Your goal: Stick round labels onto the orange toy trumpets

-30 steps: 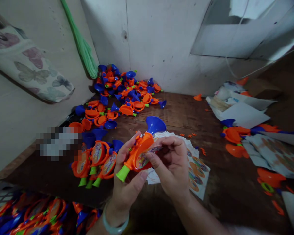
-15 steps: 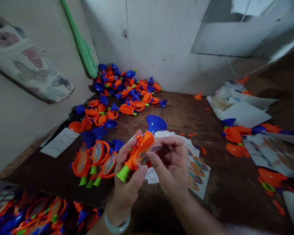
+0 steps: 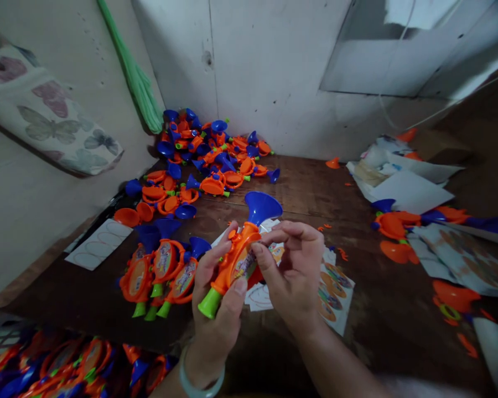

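My left hand (image 3: 213,309) grips a plastic toy horn (image 3: 236,262) with an orange body, a blue flared bell and a green mouthpiece. A printed round sticker (image 3: 245,266) lies on the horn's oval face, and my right hand (image 3: 292,271) pinches at it with thumb and fingers. Under my hands lie sheets of round stickers (image 3: 336,296). Just left of my left hand, several finished horns (image 3: 166,265) lie side by side on the dark wooden table (image 3: 299,188). A jade bangle (image 3: 201,371) circles my left wrist.
A heap of unstickered horns (image 3: 211,160) lies against the white wall (image 3: 274,72). Loose papers (image 3: 410,190) and orange parts (image 3: 398,232) lie to the right. A sheet of oval outlines (image 3: 99,243) lies left. More horns (image 3: 62,365) fill a container at the bottom left.
The horn has turned more upright, with its bell higher. My right hand has risen along its face, and the view has shifted slightly.
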Demonstrator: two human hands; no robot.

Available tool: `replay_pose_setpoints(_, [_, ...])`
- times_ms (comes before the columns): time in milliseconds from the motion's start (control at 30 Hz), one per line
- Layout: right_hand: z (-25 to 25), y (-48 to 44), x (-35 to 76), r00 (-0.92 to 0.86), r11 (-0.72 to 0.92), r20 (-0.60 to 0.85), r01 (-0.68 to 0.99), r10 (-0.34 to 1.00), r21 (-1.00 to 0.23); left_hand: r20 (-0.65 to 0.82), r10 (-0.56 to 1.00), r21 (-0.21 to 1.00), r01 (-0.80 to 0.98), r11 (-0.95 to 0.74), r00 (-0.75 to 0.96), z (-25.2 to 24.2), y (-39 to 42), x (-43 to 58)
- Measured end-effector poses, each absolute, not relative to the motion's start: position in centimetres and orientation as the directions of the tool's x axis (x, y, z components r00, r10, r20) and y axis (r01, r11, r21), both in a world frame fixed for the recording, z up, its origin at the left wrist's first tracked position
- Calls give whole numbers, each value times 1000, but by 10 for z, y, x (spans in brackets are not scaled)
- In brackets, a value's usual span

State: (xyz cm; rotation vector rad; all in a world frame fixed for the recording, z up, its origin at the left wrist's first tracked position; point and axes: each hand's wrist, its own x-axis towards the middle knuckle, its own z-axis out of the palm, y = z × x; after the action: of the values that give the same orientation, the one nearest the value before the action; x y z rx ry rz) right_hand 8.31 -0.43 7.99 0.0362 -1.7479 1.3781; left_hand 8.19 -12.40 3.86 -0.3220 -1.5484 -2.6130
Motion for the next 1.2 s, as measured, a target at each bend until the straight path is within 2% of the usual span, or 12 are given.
replay_pose_setpoints(233, [80, -7, 82, -626, 327, 598, -504, 500, -800, 236, 49, 856, 184, -484, -970, 41, -125, 81])
replay_pose_setpoints(500, [81, -11, 81, -629, 341, 580, -470, 518, -814, 265, 51, 852, 209, -480, -963, 40, -128, 79])
replay_pose_setpoints(600, [77, -11, 79, -609, 408, 615, -460, 501, -789, 272, 49, 849, 216, -482, -961, 39, -122, 81])
replay_pose_setpoints(700, [69, 6, 71, -533, 588, 702, -402, 473, -702, 249, 43, 854, 199, -482, -967, 41, -126, 79])
replay_pose_setpoints(767, [59, 23, 62, -503, 659, 721, -338, 476, -672, 232, -47, 853, 226, -471, -972, 42, -146, 68])
replay_pose_setpoints(800, [53, 30, 56, -556, 641, 682, -311, 476, -701, 224, -122, 852, 255, -458, -967, 42, -164, 57])
replay_pose_setpoints(833, [47, 34, 50, -672, 589, 591, -277, 446, -759, 242, -281, 841, 345, -417, -929, 40, -185, 45])
replay_pose_setpoints(900, [35, 34, 38, -910, 488, 324, -166, 260, -857, 249, -471, 848, 425, -315, -846, 33, -235, 17])
replay_pose_setpoints(967, [24, 19, 26, -995, 472, 100, -75, 28, -879, 186, -465, 894, 346, -285, -866, 21, -283, -7])
replay_pose_setpoints(1000, [20, 9, 19, -998, 485, 39, -61, -55, -872, 137, -438, 919, 279, -279, -889, 14, -301, -15])
replay_pose_setpoints(1100, [11, -24, -1, -971, 520, -83, -48, -225, -853, -24, -309, 964, 60, -260, -951, -9, -328, -20])
replay_pose_setpoints(1200, [7, -46, -13, -924, 546, -183, -33, -337, -837, -81, -206, 960, -20, -281, -975, -25, -330, -2])
